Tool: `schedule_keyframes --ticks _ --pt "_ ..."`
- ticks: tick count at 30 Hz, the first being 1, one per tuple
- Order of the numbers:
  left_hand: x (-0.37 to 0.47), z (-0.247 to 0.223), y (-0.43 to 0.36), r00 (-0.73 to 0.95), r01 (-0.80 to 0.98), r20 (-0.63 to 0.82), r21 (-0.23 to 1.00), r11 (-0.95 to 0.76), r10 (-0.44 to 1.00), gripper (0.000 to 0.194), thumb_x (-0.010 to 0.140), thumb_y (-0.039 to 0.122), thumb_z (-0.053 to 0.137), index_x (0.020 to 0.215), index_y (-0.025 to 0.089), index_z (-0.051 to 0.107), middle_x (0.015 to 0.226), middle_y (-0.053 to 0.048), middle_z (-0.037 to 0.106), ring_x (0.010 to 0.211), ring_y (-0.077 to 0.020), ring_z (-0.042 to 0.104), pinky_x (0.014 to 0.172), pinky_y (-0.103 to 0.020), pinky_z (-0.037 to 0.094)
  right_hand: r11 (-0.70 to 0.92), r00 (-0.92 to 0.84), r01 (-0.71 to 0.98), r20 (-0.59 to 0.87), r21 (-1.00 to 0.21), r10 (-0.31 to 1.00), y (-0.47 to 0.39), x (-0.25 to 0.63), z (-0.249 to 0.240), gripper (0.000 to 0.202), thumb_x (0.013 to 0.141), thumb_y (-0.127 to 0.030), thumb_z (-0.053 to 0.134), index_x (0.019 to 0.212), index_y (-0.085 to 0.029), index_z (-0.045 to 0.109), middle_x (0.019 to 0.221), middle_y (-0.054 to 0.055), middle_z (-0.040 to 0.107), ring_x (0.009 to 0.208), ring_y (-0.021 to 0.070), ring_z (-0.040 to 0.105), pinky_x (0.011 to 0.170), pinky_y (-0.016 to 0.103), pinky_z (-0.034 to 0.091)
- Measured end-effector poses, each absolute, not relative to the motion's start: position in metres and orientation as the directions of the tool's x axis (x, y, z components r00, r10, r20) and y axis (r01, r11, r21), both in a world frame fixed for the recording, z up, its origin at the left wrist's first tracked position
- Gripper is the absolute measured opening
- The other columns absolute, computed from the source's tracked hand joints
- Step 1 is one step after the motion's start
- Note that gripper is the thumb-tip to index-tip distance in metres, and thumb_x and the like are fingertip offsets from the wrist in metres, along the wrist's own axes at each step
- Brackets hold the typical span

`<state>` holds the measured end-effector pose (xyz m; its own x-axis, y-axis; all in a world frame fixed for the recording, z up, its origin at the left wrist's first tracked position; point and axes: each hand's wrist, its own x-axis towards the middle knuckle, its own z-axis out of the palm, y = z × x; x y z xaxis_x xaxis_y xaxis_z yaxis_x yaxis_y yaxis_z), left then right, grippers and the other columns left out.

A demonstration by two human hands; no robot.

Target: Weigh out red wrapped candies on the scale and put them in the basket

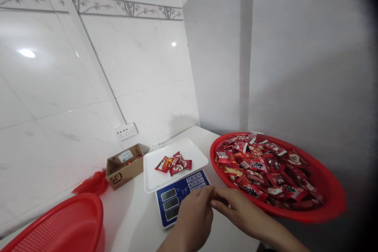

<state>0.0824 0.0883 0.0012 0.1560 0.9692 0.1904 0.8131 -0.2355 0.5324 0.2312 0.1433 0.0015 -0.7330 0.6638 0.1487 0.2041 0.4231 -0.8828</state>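
Note:
My left hand (pixel 196 214) is closed over the front right corner of the digital scale (pixel 177 193), hiding part of its keypad. Against it, my right hand (pixel 236 206) has its fingers curled in, the fingertips meeting at the left hand. Whatever may lie between the fingers is hidden. Behind the hands, a white weighing tray (pixel 189 145) tops the scale. Several red wrapped snack packets (pixel 177 164) lie on it in a small heap. At right stands a wide red basket (pixel 336 201), filled with many similar packets (pixel 265 169).
An open cardboard box (pixel 126 171) with a few packets inside stands left of the scale. A red perforated basket (pixel 59 224) sits at front left, with a red plastic bag (pixel 93 184) behind it. Tiled wall with a power socket (pixel 126 131) and a grey wall (pixel 218 59) bound the white table (pixel 132 212).

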Motion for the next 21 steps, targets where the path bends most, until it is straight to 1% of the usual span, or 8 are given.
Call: schedule_keyframes --ticks 3,6,10,12,14,17,19,21 --pt "0.08 0.002 0.089 0.15 0.807 0.227 0.534 -0.252 0.962 0.043 0.078 0.012 0.041 0.119 0.021 0.051 0.114 -0.006 0.062 0.104 -0.02 0.056 0.092 -0.037 0.045 0.441 -0.744 0.209 0.15 -0.873 0.65 0.143 0.234 0.005 0.032 0.084 -0.039 0.047 0.106 -0.021 0.061 0.1 0.004 0.066 0.09 0.0199 0.058 0.081 0.032 0.045" --pt "0.066 0.001 0.098 0.135 0.817 0.3 0.506 -0.277 0.944 0.04 0.08 0.014 0.041 0.118 0.023 0.052 0.114 -0.006 0.061 0.106 -0.0194 0.054 0.093 -0.038 0.044 0.467 -0.708 0.293 0.139 -0.834 0.692 0.151 0.243 0.006 0.038 0.082 -0.043 0.049 0.113 -0.022 0.058 0.101 0.005 0.067 0.087 0.02 0.059 0.08 0.033 0.047" --pt "0.025 -0.004 0.126 0.079 0.903 0.351 0.372 -0.217 0.933 0.038 0.08 0.019 0.047 0.117 0.021 0.053 0.125 -0.009 0.052 0.12 -0.0229 0.042 0.103 -0.046 0.033 0.528 -0.593 0.449 0.202 -0.721 0.779 0.174 0.27 0.002 0.042 0.08 -0.044 0.049 0.115 -0.022 0.059 0.115 0.008 0.062 0.105 0.0249 0.056 0.092 0.039 0.042" --pt "0.003 -0.008 0.144 0.001 0.95 0.296 0.299 -0.094 0.955 0.039 0.081 0.027 0.049 0.12 0.023 0.051 0.133 -0.009 0.046 0.129 -0.0261 0.031 0.106 -0.051 0.024 0.54 -0.565 0.534 0.2 -0.651 0.8 0.185 0.285 0.001 0.042 0.08 -0.042 0.049 0.116 -0.024 0.058 0.125 0.008 0.057 0.117 0.0275 0.048 0.1 0.043 0.035" --pt "-0.013 -0.011 0.159 -0.121 0.964 0.215 0.257 0.063 0.969 0.044 0.082 0.04 0.047 0.124 0.026 0.048 0.139 -0.01 0.04 0.133 -0.0302 0.023 0.105 -0.057 0.017 0.518 -0.548 0.61 0.154 -0.6 0.822 0.192 0.298 0.0 0.043 0.079 -0.04 0.05 0.121 -0.028 0.055 0.13 0.007 0.052 0.123 0.0287 0.042 0.102 0.045 0.032" --pt "-0.022 -0.012 0.178 -0.286 0.935 0.111 0.25 0.252 0.952 0.065 0.078 0.062 0.038 0.132 0.027 0.038 0.146 -0.013 0.028 0.135 -0.0353 0.013 0.1 -0.066 0.013 0.512 -0.552 0.644 0.118 -0.568 0.825 0.194 0.309 -0.002 0.046 0.08 -0.039 0.049 0.126 -0.033 0.049 0.134 0.003 0.049 0.124 0.028 0.042 0.102 0.044 0.032" --pt "-0.02 -0.01 0.186 -0.328 0.916 0.045 0.259 0.306 0.943 0.077 0.072 0.072 0.032 0.136 0.029 0.03 0.148 -0.014 0.022 0.135 -0.037 0.011 0.097 -0.07 0.012 0.522 -0.564 0.644 0.113 -0.559 0.818 0.193 0.312 -0.005 0.047 0.081 -0.04 0.048 0.127 -0.033 0.048 0.133 0.002 0.05 0.122 0.027 0.044 0.102 0.042 0.034" --pt "-0.017 -0.009 0.192 -0.323 0.914 -0.002 0.257 0.313 0.946 0.081 0.068 0.077 0.03 0.137 0.034 0.026 0.149 -0.014 0.019 0.135 -0.0385 0.011 0.093 -0.073 0.011 0.524 -0.566 0.655 0.106 -0.545 0.817 0.193 0.314 -0.01 0.047 0.08 -0.042 0.049 0.125 -0.029 0.051 0.131 0.004 0.052 0.121 0.0268 0.045 0.102 0.041 0.034"
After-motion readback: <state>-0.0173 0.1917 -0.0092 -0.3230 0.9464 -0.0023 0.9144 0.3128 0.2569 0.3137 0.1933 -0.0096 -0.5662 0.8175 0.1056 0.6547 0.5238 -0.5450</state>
